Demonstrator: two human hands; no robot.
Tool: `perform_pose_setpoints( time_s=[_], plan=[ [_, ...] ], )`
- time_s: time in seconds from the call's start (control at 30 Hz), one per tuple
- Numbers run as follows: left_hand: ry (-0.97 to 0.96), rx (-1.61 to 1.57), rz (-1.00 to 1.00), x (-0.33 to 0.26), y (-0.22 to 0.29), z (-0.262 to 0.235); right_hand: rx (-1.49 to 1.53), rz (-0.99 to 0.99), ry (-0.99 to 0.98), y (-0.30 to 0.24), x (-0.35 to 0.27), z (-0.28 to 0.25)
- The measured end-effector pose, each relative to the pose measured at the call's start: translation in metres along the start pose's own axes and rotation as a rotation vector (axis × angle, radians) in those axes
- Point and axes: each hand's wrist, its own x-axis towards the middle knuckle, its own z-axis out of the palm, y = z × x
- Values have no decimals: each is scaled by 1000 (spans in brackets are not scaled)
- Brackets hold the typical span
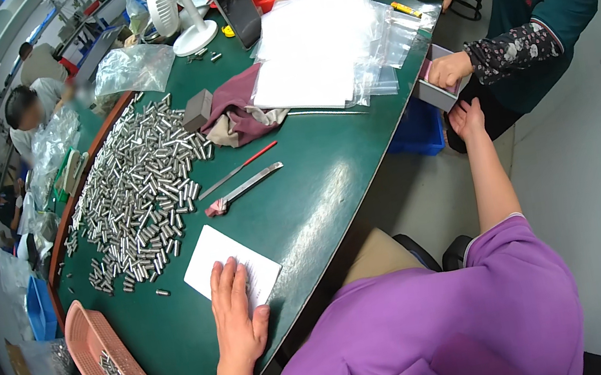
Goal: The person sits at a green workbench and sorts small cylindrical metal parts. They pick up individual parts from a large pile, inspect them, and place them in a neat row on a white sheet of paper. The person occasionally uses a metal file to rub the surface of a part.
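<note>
My left hand (236, 317) lies open and flat on a sheet of white paper (208, 254) near the table's edge. Reaching out to the right, my right hand (468, 118) has its fingers stretched up at the lower corner of a small grey box (444, 94). Whether the fingertips bear the box cannot be made out. A co-worker's hand (449, 70) dips into that box. Beyond my left hand a large heap of small metal cylinders (137, 187) covers the green table (320, 208). Tweezers (252, 183) with a pinkish wrapped end and a red-handled file (238, 170) lie beside the heap.
A pink plastic basket (90, 334) holds more cylinders. Plastic bags (369, 25), a maroon cloth (239, 102), a dark block (198, 110), a phone (238, 11) and a white fan (186, 16) stand farther back. A blue bin (418, 128) sits below the table's right edge.
</note>
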Motion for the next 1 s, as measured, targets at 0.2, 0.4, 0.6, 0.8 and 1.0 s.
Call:
perform_pose_setpoints(
  time_s=[0.2,0.4,0.6,0.8,1.0],
  plan=[
    [88,-182,-32,-2,-8,1,-1582,117,-607,28,-35,-49],
    [126,-110,-254,-19,-2,-23,-1429,544,-1460,-10,-201,66],
    [173,-78,-335,-25,-1,-26,-1153,-397,-1814,1,-344,170],
    [154,-99,-388,-1,0,-22,-1106,-1038,-1835,87,-412,218],
    [194,-122,-360,0,-5,-18,-1231,-1121,-1889,118,-416,231]
  ],
)
